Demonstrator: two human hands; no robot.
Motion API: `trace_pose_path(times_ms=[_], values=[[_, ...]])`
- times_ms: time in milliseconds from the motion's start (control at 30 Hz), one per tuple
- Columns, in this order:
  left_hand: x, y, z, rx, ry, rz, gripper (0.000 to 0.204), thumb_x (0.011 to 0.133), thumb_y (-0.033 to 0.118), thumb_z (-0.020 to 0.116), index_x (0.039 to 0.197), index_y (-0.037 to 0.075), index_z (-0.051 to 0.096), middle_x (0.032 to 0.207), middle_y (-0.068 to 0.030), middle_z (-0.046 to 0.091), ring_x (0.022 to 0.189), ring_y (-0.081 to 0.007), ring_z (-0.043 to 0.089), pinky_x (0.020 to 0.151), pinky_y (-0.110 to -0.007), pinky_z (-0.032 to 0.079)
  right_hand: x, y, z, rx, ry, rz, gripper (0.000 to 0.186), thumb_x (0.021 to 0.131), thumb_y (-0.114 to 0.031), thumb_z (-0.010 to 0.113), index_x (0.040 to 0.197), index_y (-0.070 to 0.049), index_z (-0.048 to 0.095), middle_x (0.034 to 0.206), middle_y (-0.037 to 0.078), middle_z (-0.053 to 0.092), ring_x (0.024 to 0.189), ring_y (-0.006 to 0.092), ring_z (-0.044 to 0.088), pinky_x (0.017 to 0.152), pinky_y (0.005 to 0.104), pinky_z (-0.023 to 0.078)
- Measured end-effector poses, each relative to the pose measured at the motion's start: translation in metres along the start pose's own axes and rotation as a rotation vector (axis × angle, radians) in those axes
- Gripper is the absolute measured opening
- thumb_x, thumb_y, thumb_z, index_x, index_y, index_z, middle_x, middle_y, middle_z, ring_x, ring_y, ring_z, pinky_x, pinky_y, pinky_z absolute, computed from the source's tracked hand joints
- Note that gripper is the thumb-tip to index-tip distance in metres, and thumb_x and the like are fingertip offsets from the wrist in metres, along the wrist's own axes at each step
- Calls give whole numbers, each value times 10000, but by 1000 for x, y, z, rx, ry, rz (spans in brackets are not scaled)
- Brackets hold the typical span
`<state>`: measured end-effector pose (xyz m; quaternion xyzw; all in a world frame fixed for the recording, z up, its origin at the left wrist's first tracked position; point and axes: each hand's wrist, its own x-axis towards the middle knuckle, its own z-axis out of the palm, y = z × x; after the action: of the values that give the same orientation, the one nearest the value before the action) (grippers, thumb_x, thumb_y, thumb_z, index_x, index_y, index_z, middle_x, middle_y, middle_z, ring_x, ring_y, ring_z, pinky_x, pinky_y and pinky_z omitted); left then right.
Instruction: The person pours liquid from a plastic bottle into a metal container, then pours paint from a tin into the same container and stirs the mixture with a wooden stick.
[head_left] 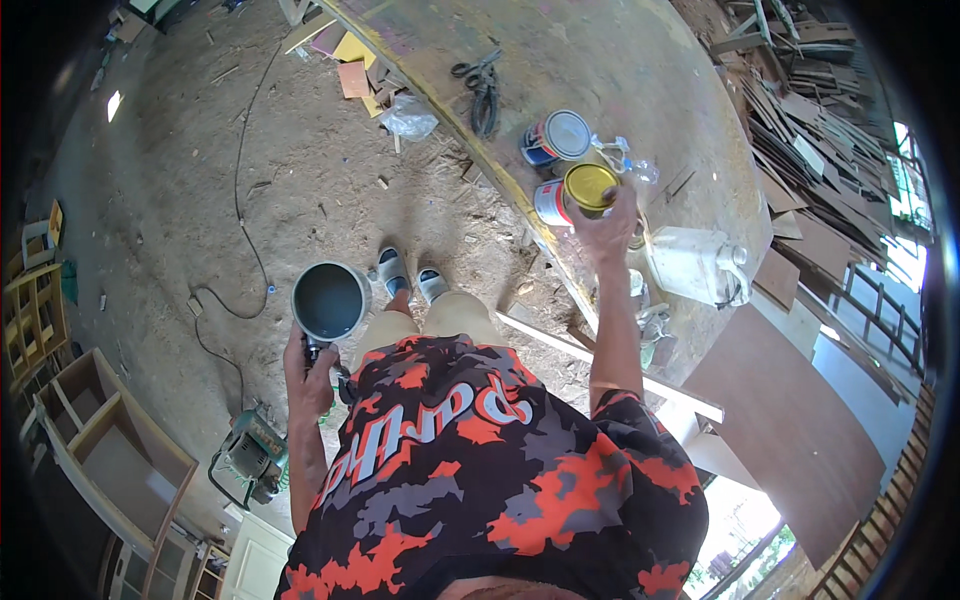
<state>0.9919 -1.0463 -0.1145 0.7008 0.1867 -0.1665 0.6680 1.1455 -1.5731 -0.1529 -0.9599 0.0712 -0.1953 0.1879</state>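
Note:
Over the floor on the left, my left hand point(309, 376) is closed around the dark handle of an open cup point(364, 296) with a pale rim. Smooth grey-blue liquid point(330, 302) fills much of it. At the table's edge, my right hand point(607, 228) reaches out and grips a paint can point(549, 202) by its top, fingers around the gold lid point(589, 183). The can has a red and white label; whether its lid sits tight I cannot tell. Just beyond stands a second can point(566, 135) with a pale grey lid and a blue and red label.
On the worktable point(640, 70) lie dark scissors point(480, 90), a clear plastic bottle point(643, 172) and a whitish jug point(695, 264). A cable point(238, 190) crosses the dusty floor to a green machine point(252, 455). Wood boards point(810, 170) are piled at right; a wooden cabinet frame point(110, 440) stands left.

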Motion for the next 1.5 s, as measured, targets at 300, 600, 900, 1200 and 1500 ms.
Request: trace_pose_path(times_ms=[300, 600, 900, 1200, 1500], values=[[-24, 2, 31, 4, 18, 67, 464, 946, -41, 602, 1409, -9, 605, 1077, -74, 758, 798, -94, 629, 718, -267, 522, -44, 25, 21, 133, -97, 124, 774, 858, -240, 910, 1455, 27, 496, 1351, 334, 601, 1262, 520, 612, 1057, 578, 522], [-56, -5, 59, 19, 77, 98, 436, 946, -34, 614, 1381, -8, 609, 1065, -69, 752, 790, -95, 621, 712, -273, 523, -26, 24, 4, 183, -222, 117, 709, 867, -207, 908, 1476, 7, 614, 1407, 292, 663, 1265, 480, 676, 1088, 519, 556], [-96, -25, 73, -37, 144, 183, 408, 986, 18, 614, 1394, -10, 610, 1057, -61, 741, 784, -89, 591, 710, -266, 512, -4, 22, 13, -289, -380, -85, 853, 918, -515, 806, 1648, -158, 544, 1446, 310, 596, 1335, 495, 605, 1101, 618, 501], [-130, -44, 82, -45, 261, 96, 427, 974, -8, 615, 1401, -22, 609, 1056, -55, 741, 778, -68, 541, 706, -246, 461, 4, 46, 64, -242, -405, -84, 810, 947, -623, 733, 1538, -83, 608, 1456, 278, 582, 1362, 476, 540, 1114, 653, 430], [-135, -45, 92, -98, 328, 60, 442, 978, -24, 615, 1420, -27, 604, 1024, -39, 721, 765, -67, 527, 692, -257, 454, -1, 35, 53, -313, -395, -91, 829, 936, -641, 749, 1484, -33, 613, 1413, 285, 594, 1348, 468, 543, 1110, 649, 415]])
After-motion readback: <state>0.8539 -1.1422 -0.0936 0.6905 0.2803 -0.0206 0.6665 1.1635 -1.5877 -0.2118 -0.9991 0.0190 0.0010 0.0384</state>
